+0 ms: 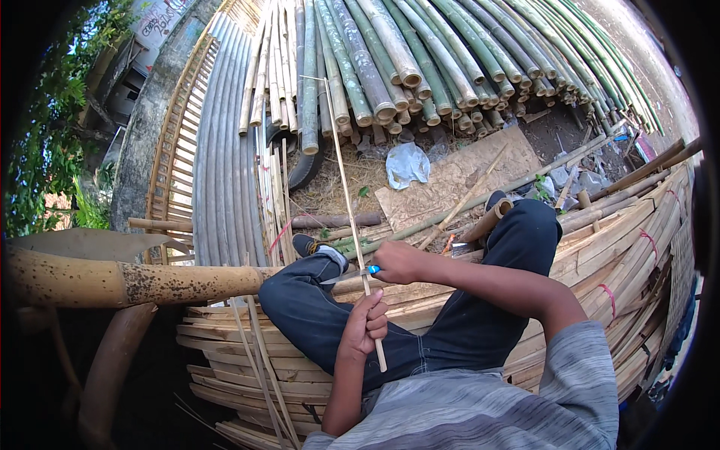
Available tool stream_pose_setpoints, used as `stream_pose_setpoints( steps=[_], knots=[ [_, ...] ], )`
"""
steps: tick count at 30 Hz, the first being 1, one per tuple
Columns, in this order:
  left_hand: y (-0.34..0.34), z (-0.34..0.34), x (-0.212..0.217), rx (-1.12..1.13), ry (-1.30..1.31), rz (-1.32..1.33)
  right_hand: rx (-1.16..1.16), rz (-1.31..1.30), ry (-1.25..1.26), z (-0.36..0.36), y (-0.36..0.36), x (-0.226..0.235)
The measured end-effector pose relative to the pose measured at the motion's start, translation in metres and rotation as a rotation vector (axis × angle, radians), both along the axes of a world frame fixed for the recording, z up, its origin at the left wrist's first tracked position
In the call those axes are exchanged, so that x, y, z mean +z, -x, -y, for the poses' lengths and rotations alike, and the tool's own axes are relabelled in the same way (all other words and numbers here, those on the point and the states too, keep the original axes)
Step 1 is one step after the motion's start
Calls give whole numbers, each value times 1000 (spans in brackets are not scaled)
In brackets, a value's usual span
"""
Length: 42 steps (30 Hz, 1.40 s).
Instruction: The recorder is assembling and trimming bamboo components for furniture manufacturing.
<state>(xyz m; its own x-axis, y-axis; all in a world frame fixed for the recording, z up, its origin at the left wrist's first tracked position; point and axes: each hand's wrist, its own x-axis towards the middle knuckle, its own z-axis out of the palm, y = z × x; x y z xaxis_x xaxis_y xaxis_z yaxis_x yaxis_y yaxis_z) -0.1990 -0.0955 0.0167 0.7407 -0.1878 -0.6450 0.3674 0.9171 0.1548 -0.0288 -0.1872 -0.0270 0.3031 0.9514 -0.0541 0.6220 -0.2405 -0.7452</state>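
Observation:
A long thin bamboo strip (pixel 341 161) runs from my lap up and away over the ground. My left hand (pixel 366 324) is closed around its lower part, near my thigh. My right hand (pixel 397 262) is closed on a small knife with a blue handle (pixel 373 269), held against the strip just above the left hand. The blade itself is hidden by the strip and my fingers. I sit on a stack of split bamboo slats (pixel 247 360), legs in dark jeans stretched forward.
A pile of green bamboo poles (pixel 420 52) lies ahead. Thick grey poles (pixel 225 142) lie to the left. A thick brown bamboo stem (pixel 112 281) crosses at left. Bundled slats (pixel 637 255) are at right. Plastic litter (pixel 407 163) and a board (pixel 457 176) lie on the dirt.

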Motion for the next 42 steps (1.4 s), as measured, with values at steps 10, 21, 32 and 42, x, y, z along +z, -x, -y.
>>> stream_pose_setpoints(
  steps=[10,21,32,42],
  knots=[
    [10,27,10,-123,-461,-79,-47,179,94,-5,-24,-1],
    [25,31,23,-136,-497,-40,-234,-13,61,3,-45,5],
    [7,4,18,-47,-721,63,-81,-34,112,9,10,18],
    [3,-5,10,-126,-184,225,-180,-21,-62,7,-17,21]
  ],
)
